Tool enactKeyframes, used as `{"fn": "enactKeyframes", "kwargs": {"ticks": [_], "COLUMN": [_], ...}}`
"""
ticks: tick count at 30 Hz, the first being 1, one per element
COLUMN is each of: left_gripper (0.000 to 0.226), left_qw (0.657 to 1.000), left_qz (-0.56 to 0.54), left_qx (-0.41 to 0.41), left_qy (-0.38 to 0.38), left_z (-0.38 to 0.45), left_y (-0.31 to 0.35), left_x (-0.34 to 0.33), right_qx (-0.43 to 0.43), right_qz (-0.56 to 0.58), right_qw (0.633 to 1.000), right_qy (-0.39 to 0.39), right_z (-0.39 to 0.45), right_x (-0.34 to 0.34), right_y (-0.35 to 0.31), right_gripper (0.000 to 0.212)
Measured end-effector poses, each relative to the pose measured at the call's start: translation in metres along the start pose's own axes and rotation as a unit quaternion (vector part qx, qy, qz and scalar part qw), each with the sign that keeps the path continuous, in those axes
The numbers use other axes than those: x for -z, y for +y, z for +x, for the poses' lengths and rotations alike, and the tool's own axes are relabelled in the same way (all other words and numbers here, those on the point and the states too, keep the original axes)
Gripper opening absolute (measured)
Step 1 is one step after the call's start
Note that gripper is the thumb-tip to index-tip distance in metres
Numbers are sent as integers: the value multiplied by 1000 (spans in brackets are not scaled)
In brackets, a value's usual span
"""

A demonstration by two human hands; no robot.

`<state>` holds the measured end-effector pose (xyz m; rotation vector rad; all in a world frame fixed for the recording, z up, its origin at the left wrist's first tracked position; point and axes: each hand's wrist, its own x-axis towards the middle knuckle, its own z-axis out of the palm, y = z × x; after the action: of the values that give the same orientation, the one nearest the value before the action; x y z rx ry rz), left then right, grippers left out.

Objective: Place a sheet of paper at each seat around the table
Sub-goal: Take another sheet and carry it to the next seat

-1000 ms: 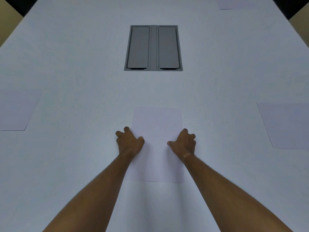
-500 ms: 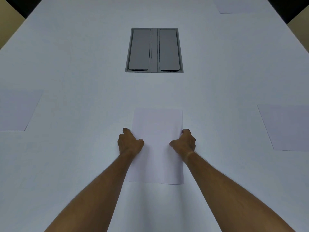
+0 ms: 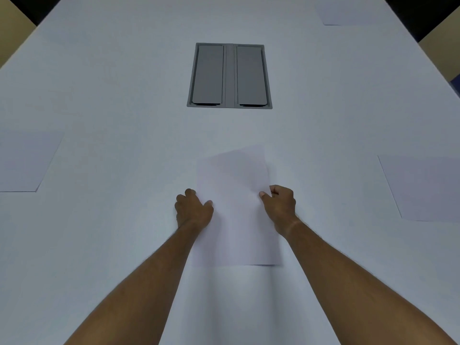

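Observation:
A white sheet of paper (image 3: 236, 175) lies on the white table (image 3: 119, 100) directly in front of me. Its far right corner is raised and skewed, and the corner of another sheet (image 3: 202, 164) shows beneath it at the far left. My right hand (image 3: 281, 205) pinches the top sheet's right edge between thumb and curled fingers. At the left edge is my left hand (image 3: 193, 210), thumb on the paper and fingers curled beside it. Single sheets lie at the left seat (image 3: 25, 160), the right seat (image 3: 428, 188) and the far right seat (image 3: 348, 13).
A grey double-lid cable hatch (image 3: 230, 75) is set into the middle of the table. Tan floor and dark areas show past the table's far corners.
My right hand has closed on the right edge of the paper and lifted it, so the top sheet's far corner has risen and turned. My left hand has stayed in place.

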<state>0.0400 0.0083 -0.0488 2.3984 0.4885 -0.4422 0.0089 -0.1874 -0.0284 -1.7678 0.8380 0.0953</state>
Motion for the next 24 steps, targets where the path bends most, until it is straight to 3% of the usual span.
{"fn": "enactKeyframes", "kwargs": {"ticks": [9, 13, 24], "left_gripper": [32, 6, 4], "left_qw": [981, 966, 929], "left_qz": [-187, -245, -305], "left_qx": [-15, -41, -138], "left_qy": [52, 77, 158], "left_z": [5, 0, -39], "left_y": [12, 15, 25], "left_x": [41, 66, 166], "right_qx": [78, 95, 191], "right_qz": [83, 104, 97], "right_qw": [992, 989, 977], "right_qy": [-53, -48, 1], "right_z": [-19, -33, -89], "right_x": [14, 21, 26], "right_y": [-39, -58, -120], "right_gripper": [11, 10, 3]}}
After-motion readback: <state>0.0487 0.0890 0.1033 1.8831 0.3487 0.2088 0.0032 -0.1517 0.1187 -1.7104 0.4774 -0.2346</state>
